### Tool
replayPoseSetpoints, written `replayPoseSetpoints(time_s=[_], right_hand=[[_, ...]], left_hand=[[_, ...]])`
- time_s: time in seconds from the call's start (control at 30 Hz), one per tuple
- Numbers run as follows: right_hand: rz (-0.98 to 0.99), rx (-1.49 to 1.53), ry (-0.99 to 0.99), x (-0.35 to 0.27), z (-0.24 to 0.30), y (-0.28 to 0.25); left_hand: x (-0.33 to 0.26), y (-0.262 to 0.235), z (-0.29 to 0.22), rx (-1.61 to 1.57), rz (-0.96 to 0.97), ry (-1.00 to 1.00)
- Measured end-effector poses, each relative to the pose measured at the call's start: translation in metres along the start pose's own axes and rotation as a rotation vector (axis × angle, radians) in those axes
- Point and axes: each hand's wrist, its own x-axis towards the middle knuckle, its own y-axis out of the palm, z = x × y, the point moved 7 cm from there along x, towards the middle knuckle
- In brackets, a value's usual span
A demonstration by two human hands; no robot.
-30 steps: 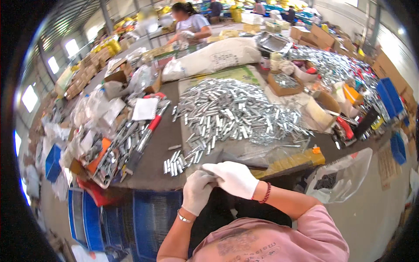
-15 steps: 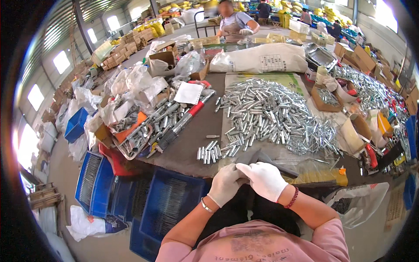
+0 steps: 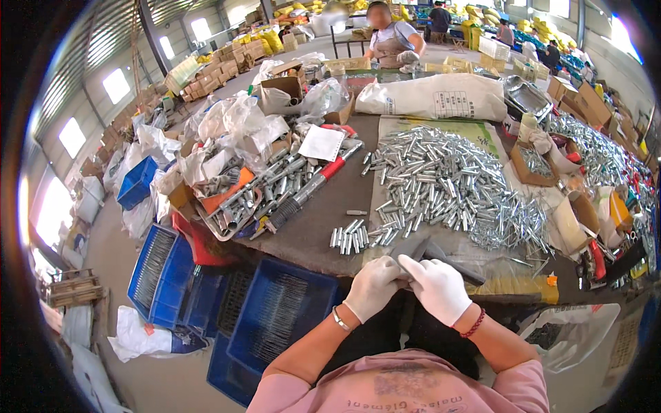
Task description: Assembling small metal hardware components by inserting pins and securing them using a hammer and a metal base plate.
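my left hand and right hand, both in white gloves, meet at the front of the table, fingers drawn in narrow and thumbs close together; i cannot tell what small thing, if any, is pinched between them. a dark grey flap lies just beyond my fingertips.

the heap of short metal pieces spreads loose ahead of me and to the right. a small batch sits lined up side by side off its near left corner, with a lone piece just behind. by my judgement only that little batch is done on the tabletop and most of the heap is left; whether the thin rods in the blue bin count as finished, i cannot say.

for moving, i have a bare strip of table between the heap and the tool clutter on my left. the front edge runs close under my wrists, with the bin below it. to the right, a red-handled tool crowds the space.
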Motion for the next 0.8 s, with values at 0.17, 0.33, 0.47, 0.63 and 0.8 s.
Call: replayPoseSetpoints(time_s=[0.17, 0.33, 0.47, 0.63, 0.8], right_hand=[[-0.112, -0.174, 0.118, -0.017, -0.02, -0.035], [0.02, -0.296, 0.205, -0.033, -0.072, -0.018], [-0.101, -0.083, 0.137, -0.024, -0.066, -0.035], [-0.05, 0.022, 0.194, -0.044, -0.036, -0.047], [-0.079, 0.026, 0.114, -0.063, -0.011, -0.054]], left_hand=[[-0.01, 0.0, -0.009, 0.059, -0.001, -0.018], [-0.001, 0.008, 0.002, -0.026, 0.01, -0.015], [0.005, -0.008, -0.001, 0.031, -0.025, 0.083], [0.007, 0.003, 0.014, -0.025, 0.058, -0.043], [0.0, 0.004, 0.006, -0.057, 0.032, -0.07]])
